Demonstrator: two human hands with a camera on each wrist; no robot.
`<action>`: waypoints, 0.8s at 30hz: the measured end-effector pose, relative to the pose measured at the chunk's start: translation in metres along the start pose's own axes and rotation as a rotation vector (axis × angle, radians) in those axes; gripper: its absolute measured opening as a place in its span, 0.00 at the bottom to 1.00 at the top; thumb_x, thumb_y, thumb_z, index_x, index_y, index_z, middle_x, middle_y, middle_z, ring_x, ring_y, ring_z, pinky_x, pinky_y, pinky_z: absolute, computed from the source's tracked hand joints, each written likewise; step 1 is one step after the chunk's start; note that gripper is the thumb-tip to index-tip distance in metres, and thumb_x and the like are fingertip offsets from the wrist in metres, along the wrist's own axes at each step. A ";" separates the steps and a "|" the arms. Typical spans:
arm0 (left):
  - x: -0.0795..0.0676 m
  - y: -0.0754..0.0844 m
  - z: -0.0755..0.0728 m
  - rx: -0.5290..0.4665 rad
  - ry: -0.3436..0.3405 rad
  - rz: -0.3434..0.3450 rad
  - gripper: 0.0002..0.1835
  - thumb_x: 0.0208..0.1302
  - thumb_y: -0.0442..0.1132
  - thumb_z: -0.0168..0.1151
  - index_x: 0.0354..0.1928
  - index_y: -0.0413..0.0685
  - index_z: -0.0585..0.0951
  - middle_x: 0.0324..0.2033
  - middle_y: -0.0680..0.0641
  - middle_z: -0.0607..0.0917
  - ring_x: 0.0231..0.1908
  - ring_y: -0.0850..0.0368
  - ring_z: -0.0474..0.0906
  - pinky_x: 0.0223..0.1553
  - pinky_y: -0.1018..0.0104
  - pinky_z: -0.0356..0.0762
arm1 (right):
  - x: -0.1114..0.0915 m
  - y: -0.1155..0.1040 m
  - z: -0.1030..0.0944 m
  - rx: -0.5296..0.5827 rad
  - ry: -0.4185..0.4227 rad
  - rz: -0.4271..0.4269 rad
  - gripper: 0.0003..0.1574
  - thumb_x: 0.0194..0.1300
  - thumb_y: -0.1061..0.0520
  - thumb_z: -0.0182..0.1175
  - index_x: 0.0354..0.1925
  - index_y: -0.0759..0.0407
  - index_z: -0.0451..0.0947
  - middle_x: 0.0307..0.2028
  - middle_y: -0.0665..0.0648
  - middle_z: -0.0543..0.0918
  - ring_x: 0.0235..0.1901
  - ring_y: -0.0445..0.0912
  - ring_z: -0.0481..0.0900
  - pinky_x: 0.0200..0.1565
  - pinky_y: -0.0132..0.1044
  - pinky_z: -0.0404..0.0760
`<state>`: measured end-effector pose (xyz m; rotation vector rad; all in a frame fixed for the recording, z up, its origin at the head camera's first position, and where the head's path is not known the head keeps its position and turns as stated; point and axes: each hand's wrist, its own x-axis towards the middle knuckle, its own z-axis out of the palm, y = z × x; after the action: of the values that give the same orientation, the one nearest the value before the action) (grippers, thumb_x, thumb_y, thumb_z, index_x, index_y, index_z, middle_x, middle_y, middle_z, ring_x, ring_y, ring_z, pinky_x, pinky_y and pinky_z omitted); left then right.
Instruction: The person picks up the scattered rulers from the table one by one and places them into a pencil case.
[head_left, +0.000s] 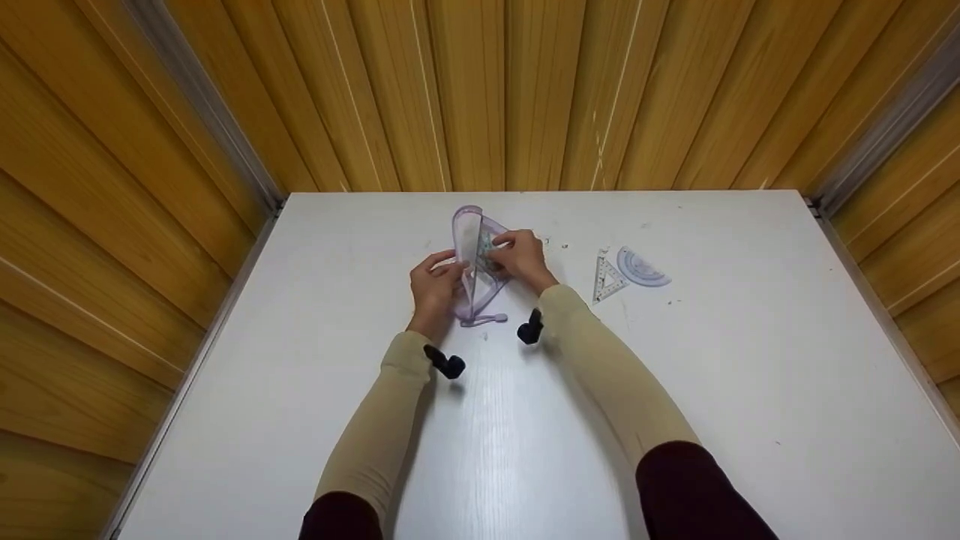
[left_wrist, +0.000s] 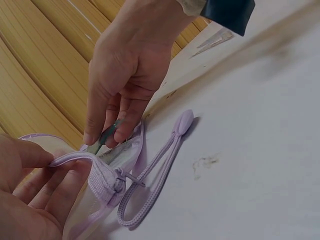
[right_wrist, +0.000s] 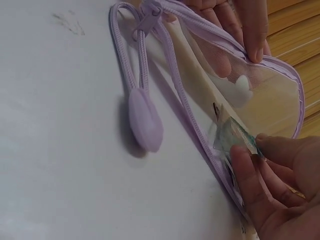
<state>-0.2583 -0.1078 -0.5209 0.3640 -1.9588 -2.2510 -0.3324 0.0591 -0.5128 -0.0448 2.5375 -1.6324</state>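
Observation:
A see-through mesh zip pouch [head_left: 468, 226] with lilac trim stands partly open near the back of the table. My left hand [head_left: 435, 289] pinches the zip edge of its mouth between thumb and fingers. At the mouth, my right hand [head_left: 523, 261] holds a clear greenish flat piece [right_wrist: 234, 135], its lower part inside the pouch; its exact kind is hard to tell. A lilac zip pull [left_wrist: 185, 122] on a looped cord lies on the table beside the pouch. To the right lie a clear set square [head_left: 599, 279] and a bluish protractor [head_left: 637, 268].
The white table [head_left: 300, 337] carries a few small dark specks and marks. Wood-panelled walls [head_left: 465, 97] rise at the back and both sides. A small black camera [head_left: 448, 365] sticks out from the left wrist, another [head_left: 529, 330] from the right.

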 end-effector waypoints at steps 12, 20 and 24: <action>-0.001 0.000 0.002 -0.001 0.017 -0.020 0.16 0.60 0.32 0.69 0.50 0.41 0.83 0.36 0.40 0.88 0.34 0.50 0.86 0.31 0.66 0.81 | -0.004 0.003 -0.009 -0.034 -0.023 -0.017 0.20 0.57 0.56 0.71 0.47 0.61 0.82 0.30 0.56 0.87 0.23 0.46 0.84 0.21 0.35 0.80; -0.001 0.000 0.002 -0.040 0.019 -0.020 0.14 0.60 0.31 0.68 0.48 0.44 0.83 0.35 0.39 0.88 0.34 0.48 0.86 0.31 0.66 0.82 | -0.007 0.002 -0.017 -0.040 -0.032 -0.067 0.20 0.58 0.55 0.70 0.49 0.61 0.82 0.31 0.57 0.87 0.27 0.51 0.85 0.24 0.38 0.81; -0.003 0.001 0.003 -0.040 0.018 -0.018 0.14 0.59 0.30 0.68 0.48 0.43 0.83 0.35 0.38 0.88 0.35 0.48 0.86 0.32 0.65 0.82 | -0.008 0.003 -0.020 -0.026 -0.041 -0.054 0.21 0.59 0.55 0.70 0.50 0.60 0.81 0.33 0.58 0.87 0.28 0.52 0.85 0.26 0.41 0.83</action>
<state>-0.2567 -0.1045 -0.5192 0.3972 -1.9057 -2.2861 -0.3265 0.0787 -0.5064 -0.1489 2.5486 -1.6001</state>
